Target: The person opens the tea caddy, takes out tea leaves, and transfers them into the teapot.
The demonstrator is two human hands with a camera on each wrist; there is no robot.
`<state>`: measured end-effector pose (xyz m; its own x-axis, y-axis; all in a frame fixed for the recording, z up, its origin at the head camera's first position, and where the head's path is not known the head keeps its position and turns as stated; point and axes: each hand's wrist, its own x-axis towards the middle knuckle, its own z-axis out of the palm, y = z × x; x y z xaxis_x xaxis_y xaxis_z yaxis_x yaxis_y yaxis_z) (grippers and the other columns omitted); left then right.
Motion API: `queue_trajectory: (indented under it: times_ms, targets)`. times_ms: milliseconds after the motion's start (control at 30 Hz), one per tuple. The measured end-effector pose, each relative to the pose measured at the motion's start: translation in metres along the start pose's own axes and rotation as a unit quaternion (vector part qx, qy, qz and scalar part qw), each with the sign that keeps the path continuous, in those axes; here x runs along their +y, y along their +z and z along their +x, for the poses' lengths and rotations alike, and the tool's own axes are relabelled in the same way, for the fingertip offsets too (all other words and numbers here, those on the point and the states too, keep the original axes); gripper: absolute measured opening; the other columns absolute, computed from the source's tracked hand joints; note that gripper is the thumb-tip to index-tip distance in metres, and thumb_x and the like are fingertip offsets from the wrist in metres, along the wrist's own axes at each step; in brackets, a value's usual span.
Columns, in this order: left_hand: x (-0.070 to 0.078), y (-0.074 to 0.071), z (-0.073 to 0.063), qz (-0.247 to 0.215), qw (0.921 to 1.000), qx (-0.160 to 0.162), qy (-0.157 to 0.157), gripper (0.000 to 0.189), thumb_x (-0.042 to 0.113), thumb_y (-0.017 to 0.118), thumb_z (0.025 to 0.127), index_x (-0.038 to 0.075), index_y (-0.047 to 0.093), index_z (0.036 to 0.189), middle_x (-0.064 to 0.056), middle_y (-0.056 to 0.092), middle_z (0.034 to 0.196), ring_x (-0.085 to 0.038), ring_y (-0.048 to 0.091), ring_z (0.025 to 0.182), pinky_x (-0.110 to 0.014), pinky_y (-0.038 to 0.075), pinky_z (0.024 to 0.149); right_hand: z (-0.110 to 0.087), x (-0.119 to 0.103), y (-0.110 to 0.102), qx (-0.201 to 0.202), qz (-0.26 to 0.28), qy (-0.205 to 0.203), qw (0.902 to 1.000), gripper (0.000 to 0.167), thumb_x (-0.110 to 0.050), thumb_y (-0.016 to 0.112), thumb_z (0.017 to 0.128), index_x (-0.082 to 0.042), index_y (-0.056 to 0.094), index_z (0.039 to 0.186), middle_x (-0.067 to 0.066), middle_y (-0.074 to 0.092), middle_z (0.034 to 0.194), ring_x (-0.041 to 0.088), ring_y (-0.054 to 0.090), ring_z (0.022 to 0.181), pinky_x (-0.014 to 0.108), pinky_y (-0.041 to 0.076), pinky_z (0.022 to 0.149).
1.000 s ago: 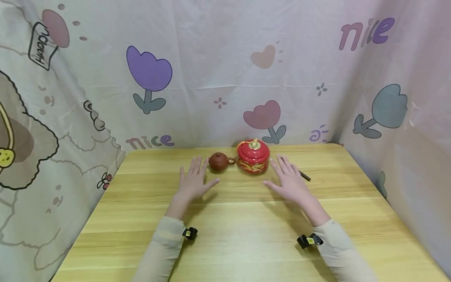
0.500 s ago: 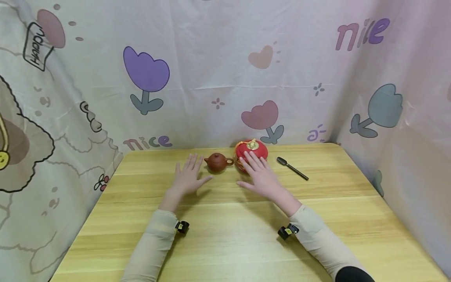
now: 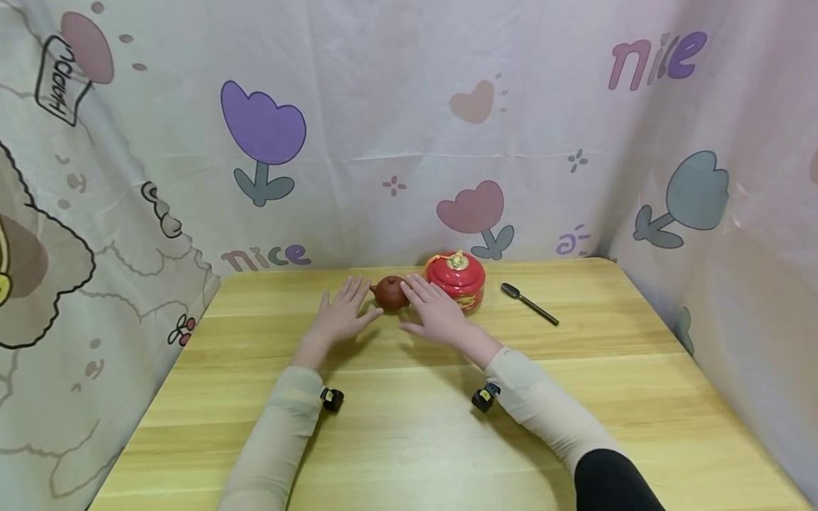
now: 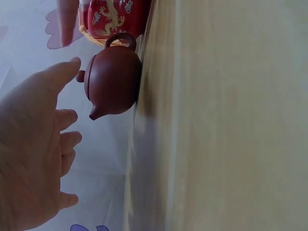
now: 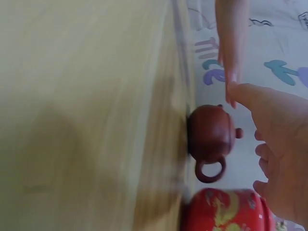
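Note:
A small brown clay teapot [image 3: 390,294] stands on the table with its lid on, spout to the left. My left hand [image 3: 339,318] is held with fingers spread just left of the spout, and in the left wrist view the teapot [image 4: 114,77] is apart from it. My right hand [image 3: 437,312] hovers, fingers extended, before the teapot's handle side and the red lidded jar [image 3: 456,277]. It covers the handle in the head view. In the right wrist view the handle [image 5: 210,171] shows, with nothing in the hand [image 5: 279,144].
To the right of the jar lies a dark, slim tool with a flat, scoop-like end [image 3: 529,304]. The wooden table [image 3: 396,440] meets a printed curtain [image 3: 358,142] along its back edge. Both wrists carry small black cameras [image 3: 331,399].
My right hand has swept left, from near the dark tool past the red jar to the teapot. The tool has come fully into view. My left hand has barely shifted.

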<state>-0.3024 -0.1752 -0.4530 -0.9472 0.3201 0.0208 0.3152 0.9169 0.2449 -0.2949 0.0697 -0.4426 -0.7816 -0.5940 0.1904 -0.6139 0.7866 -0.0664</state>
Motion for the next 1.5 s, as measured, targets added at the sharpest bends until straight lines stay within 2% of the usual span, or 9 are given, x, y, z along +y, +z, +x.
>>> queue_trajectory:
  times_ms: [167,400,567,767,1067,1267,1500]
  targets:
    - [0.002,-0.004,0.007,0.014,0.9997,-0.018,0.006,0.078,0.063,0.031,0.098,0.017,0.011,0.158,-0.006,0.004,0.165,-0.028,0.003,0.154,-0.068,0.005,0.117,0.012,-0.006,0.007,-0.028,0.009,0.029,0.9992,0.086,-0.056,0.055,0.093,-0.009,0.02,0.156,0.009,0.017,0.164,0.024,0.012,0.153,0.043,0.021,0.123]
    - [0.009,-0.006,0.01,0.003,0.9993,-0.034,0.014,0.076,0.055,0.04,0.1,0.012,0.015,0.157,-0.009,0.007,0.165,-0.032,0.007,0.153,-0.072,0.004,0.114,0.02,-0.015,0.011,-0.036,0.047,0.066,0.9961,0.088,-0.053,0.059,0.092,-0.005,0.021,0.155,0.013,0.019,0.163,0.028,0.017,0.152,0.047,0.027,0.12]
    - [0.011,-0.003,0.013,-0.002,0.9991,-0.04,0.01,0.08,0.055,0.044,0.098,0.01,0.015,0.157,-0.008,0.008,0.165,-0.031,0.008,0.153,-0.072,0.003,0.114,0.023,-0.016,0.017,-0.043,0.061,0.087,0.9934,0.093,-0.053,0.061,0.09,-0.002,0.02,0.155,0.018,0.021,0.162,0.033,0.021,0.15,0.049,0.03,0.118]
    - [0.014,-0.003,0.012,0.008,0.9989,-0.045,0.006,0.086,0.058,0.048,0.095,0.01,0.013,0.157,-0.008,0.008,0.165,-0.031,0.008,0.153,-0.072,0.008,0.114,0.023,-0.016,0.019,-0.052,0.05,0.091,0.9932,0.096,-0.055,0.062,0.089,-0.002,0.016,0.155,0.019,0.02,0.162,0.034,0.021,0.15,0.047,0.029,0.119]
    - [0.02,-0.003,0.002,-0.019,0.9974,-0.065,0.023,0.091,0.053,0.056,0.093,0.006,0.012,0.157,-0.012,0.006,0.165,-0.035,0.007,0.152,-0.067,0.016,0.116,0.011,-0.016,0.022,-0.078,0.045,0.091,0.9918,0.1,-0.057,0.061,0.089,-0.007,0.008,0.157,0.014,0.012,0.164,0.031,0.015,0.152,0.047,0.026,0.12]
    - [0.023,0.0,-0.004,-0.025,0.9973,-0.058,0.038,0.091,0.054,0.056,0.093,0.004,0.013,0.156,-0.015,0.007,0.164,-0.037,0.008,0.152,-0.067,0.018,0.115,0.0,-0.017,0.02,-0.068,0.04,0.082,0.9935,0.099,-0.055,0.064,0.088,-0.006,0.013,0.157,0.014,0.014,0.164,0.031,0.017,0.152,0.049,0.026,0.12]
    - [0.032,-0.003,-0.019,-0.018,0.9967,-0.066,0.043,0.093,0.055,0.057,0.092,0.002,0.015,0.155,-0.017,0.012,0.163,-0.037,0.011,0.152,-0.064,0.02,0.116,-0.016,-0.025,0.017,-0.066,0.032,0.074,0.9945,0.098,-0.053,0.065,0.088,-0.003,0.014,0.156,0.017,0.016,0.163,0.033,0.017,0.151,0.048,0.024,0.121]
